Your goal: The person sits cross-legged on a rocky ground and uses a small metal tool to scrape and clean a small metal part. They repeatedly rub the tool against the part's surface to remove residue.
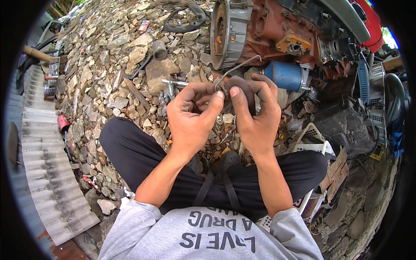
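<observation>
A thin metal rod [237, 68] with a hooked far end slants up to the right from between my hands. My left hand [193, 110] is closed, its thumb and forefinger pinching a small dirty fitting [222, 89] at the rod's near end. Close beside it, my right hand [261, 115] is curled with its thumb pressed in. A dark rounded shape [245, 89] lies against the right fingers; whether it is a separate part or grimy fingers I cannot tell. Both hands are raised over the stony ground, above my crossed legs.
A rusty red engine [277, 28] with a grey bell housing [229, 32] and a blue canister [282, 75] lies ahead. Metal tools [173, 84] rest on the stones left of my hands. A white plastic basket [311, 138] is by my right knee; corrugated sheeting [45, 156] lies left.
</observation>
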Action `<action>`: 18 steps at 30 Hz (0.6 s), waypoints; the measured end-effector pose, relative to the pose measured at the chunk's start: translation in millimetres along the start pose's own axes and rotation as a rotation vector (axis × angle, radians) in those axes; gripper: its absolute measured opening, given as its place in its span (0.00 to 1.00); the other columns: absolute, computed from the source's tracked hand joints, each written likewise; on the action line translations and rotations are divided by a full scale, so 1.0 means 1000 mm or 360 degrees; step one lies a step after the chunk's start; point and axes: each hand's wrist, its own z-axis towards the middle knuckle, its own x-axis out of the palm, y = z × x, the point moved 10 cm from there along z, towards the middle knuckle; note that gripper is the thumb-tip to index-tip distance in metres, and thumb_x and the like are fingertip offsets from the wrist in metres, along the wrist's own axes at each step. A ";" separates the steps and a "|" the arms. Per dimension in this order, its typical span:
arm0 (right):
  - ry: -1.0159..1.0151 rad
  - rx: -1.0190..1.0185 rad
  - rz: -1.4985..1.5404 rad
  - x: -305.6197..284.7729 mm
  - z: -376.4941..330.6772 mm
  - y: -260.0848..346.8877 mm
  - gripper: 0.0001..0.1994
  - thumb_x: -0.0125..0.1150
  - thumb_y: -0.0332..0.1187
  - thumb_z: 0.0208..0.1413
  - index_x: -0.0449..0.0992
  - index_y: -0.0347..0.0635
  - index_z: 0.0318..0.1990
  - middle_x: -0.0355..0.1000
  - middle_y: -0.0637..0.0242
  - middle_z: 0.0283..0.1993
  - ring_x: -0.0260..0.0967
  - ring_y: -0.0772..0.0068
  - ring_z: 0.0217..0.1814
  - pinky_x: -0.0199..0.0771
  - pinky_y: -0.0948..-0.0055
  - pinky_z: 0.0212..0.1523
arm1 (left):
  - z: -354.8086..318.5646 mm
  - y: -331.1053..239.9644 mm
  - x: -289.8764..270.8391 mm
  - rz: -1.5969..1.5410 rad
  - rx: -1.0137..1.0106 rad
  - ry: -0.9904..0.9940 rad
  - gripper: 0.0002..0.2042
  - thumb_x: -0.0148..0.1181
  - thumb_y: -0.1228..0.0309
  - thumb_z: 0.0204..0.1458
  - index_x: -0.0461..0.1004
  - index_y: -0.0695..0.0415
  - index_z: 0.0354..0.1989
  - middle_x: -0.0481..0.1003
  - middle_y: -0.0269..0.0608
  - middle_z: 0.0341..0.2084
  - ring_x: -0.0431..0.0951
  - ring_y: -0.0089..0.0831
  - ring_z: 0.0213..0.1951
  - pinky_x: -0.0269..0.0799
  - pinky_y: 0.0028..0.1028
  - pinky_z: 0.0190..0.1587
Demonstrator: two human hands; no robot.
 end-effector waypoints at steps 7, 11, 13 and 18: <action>-0.0157 0.0194 -0.0021 0.003 -0.007 -0.010 0.10 0.66 0.34 0.54 0.76 0.39 0.39 0.76 0.61 0.40 0.66 0.52 0.53 0.57 0.54 0.57 | -0.001 -0.005 0.006 0.0173 0.0096 0.0045 0.07 0.63 0.77 0.54 0.76 0.68 0.39 0.77 0.35 0.27 0.72 0.12 0.29 0.68 0.14 0.30; -0.0110 -0.0139 -0.0108 0.004 -0.003 0.003 0.10 0.66 0.34 0.55 0.76 0.38 0.39 0.75 0.58 0.42 0.67 0.56 0.53 0.59 0.59 0.56 | 0.003 0.006 -0.001 0.0009 -0.0035 -0.0033 0.07 0.64 0.77 0.54 0.76 0.68 0.38 0.78 0.34 0.27 0.73 0.12 0.29 0.69 0.14 0.30; 0.0002 -0.0266 -0.0194 0.007 -0.003 0.007 0.11 0.64 0.34 0.58 0.75 0.34 0.40 0.73 0.53 0.45 0.68 0.62 0.54 0.65 0.68 0.54 | 0.008 0.012 -0.004 -0.0076 -0.0139 -0.0033 0.07 0.64 0.77 0.54 0.76 0.68 0.38 0.78 0.35 0.28 0.73 0.13 0.28 0.69 0.14 0.31; -0.0033 0.0386 0.0229 0.012 -0.005 -0.029 0.09 0.66 0.32 0.53 0.74 0.38 0.37 0.75 0.56 0.38 0.70 0.54 0.45 0.60 0.56 0.52 | -0.004 -0.008 0.008 0.0399 0.0397 0.0047 0.07 0.64 0.75 0.54 0.77 0.67 0.37 0.78 0.33 0.25 0.73 0.13 0.25 0.67 0.15 0.26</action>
